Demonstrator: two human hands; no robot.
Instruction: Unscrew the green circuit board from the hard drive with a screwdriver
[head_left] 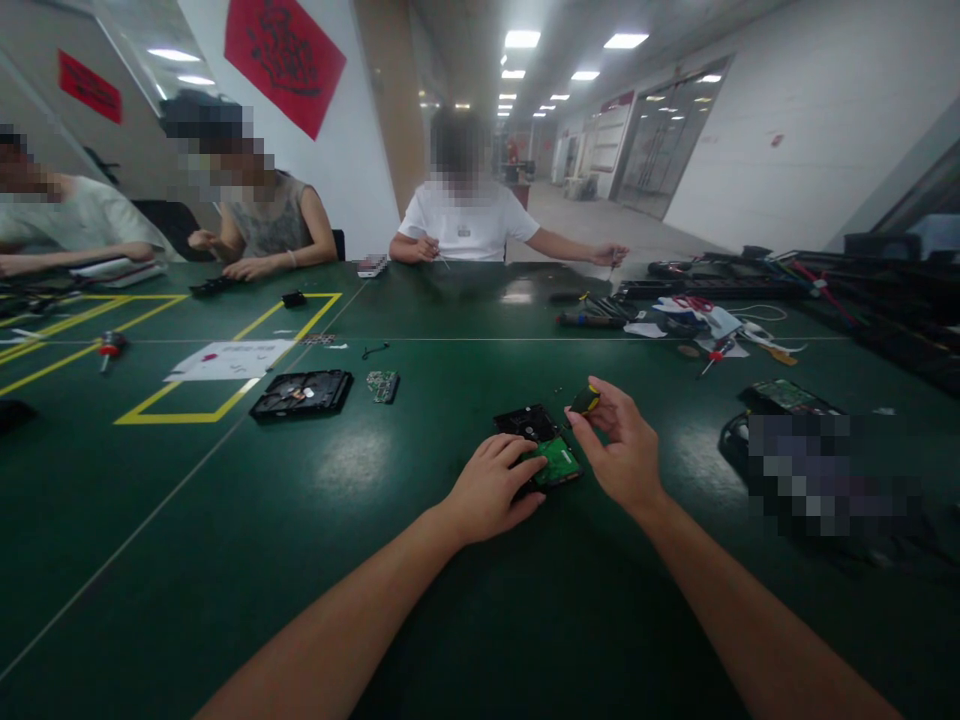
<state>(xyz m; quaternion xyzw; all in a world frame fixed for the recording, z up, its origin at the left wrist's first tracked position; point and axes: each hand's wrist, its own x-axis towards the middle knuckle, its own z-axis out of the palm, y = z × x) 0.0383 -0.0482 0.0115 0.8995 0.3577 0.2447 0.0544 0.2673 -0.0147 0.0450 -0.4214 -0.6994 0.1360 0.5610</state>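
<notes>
A black hard drive (528, 422) with a green circuit board (559, 463) on its upper face lies on the green table in front of me. My left hand (491, 485) grips it from the left, fingers over the top and thumb along the near edge. Above the drive's right side, my right hand (619, 445) pinches the handle of a short black-and-yellow screwdriver (586, 400) between thumb and fingers. The shaft points down toward the drive's far right corner; whether its tip touches a screw is too small to tell. A few tiny screws (558, 390) lie just beyond the drive.
To the left are a black drive casing (301, 395) and a loose circuit board (383, 386). Another drive (795, 396) sits to the right, by a blurred dark bundle. Cables and tools (705, 320) crowd the far right. Several people sit across the table (247, 560).
</notes>
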